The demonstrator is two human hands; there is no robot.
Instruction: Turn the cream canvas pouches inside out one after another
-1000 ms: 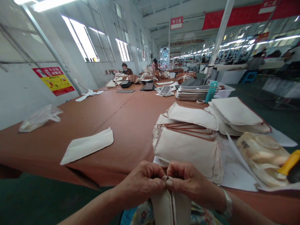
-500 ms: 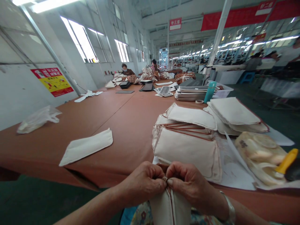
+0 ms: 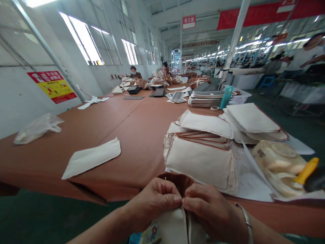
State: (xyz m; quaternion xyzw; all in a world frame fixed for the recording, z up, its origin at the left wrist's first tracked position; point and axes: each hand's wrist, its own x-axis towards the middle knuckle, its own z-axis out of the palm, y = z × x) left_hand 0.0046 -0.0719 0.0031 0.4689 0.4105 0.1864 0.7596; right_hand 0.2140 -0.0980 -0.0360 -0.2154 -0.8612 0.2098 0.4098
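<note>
A cream canvas pouch (image 3: 177, 225) is held at the near edge of the brown tabletop (image 3: 137, 128), low in the view and over the lap, with its brown-lined mouth turned upward. The left hand (image 3: 154, 200) and the right hand (image 3: 205, 210) are brought together, fingertips almost touching, and both are closed in a pinch on the pouch's top edge. This grip appears suited to fine work at the opening, since the seam is kept close to the body and steadied from both sides. A metal bangle (image 3: 245, 220) is worn on the right wrist.

Finished-looking pouches are kept within reach to the right:

1. One stack of pouches (image 3: 200, 152) lies just beyond the hands; an exact count cannot be made, but at least four layers show.
2. A second stack (image 3: 254, 122) lies behind it, of roughly three pieces.
3. One single flat pouch (image 3: 91, 157) lies apart to the left.

Further items are counted as follows: one teal bottle (image 3: 225, 97), upright behind the stacks; one roll of tape (image 3: 215, 108) beside it; one clear bag of pale pieces (image 3: 276, 166) at the right, on white paper; one yellow-handled tool (image 3: 306, 171) resting on that bag; one crumpled plastic bag (image 3: 38, 127) at far left. Two seated co-workers are seen at the far end of the tabletop, well apart from the hands.
</note>
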